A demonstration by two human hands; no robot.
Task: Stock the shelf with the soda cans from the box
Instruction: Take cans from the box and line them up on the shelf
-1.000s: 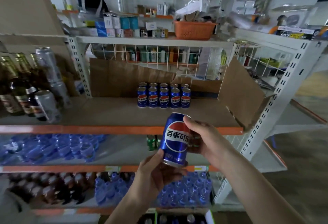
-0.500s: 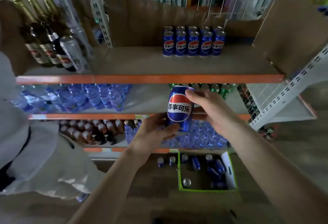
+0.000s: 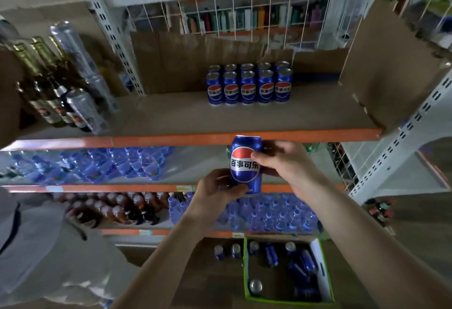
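Ten blue aluminium soda cans (image 3: pixel 248 83) stand in two rows of five at the back of the cardboard-lined shelf (image 3: pixel 220 117). One more blue can (image 3: pixel 245 162) is held upright by two hands. Two cans (image 3: pixel 227 251) stand on the floor beside the green-edged box (image 3: pixel 245 272), whose own cans cannot be counted.

Blue soda can (image 3: pixel 245 164) upright, label facing out, held below shelf (image 3: pixel 195 117), ten matching cans (image 3: pixel 249 83) in two rows at the back, more cans lying loose in green-edged box (image 3: pixel 327 281) on floor

Upper left: glass bottles (image 3: pixel 46 93) and tall silver cans (image 3: pixel 83 108) stood tilted in view | Middle tier: blue water bottles (image 3: pixel 117 164) lay packed | Lower tier: brown drink bottles (image 3: pixel 115 208) stood beside more water bottles (image 3: pixel 269 215) | Rear: cardboard sheet (image 3: pixel 183 56) lined the wire grid (image 3: pixel 244 12)
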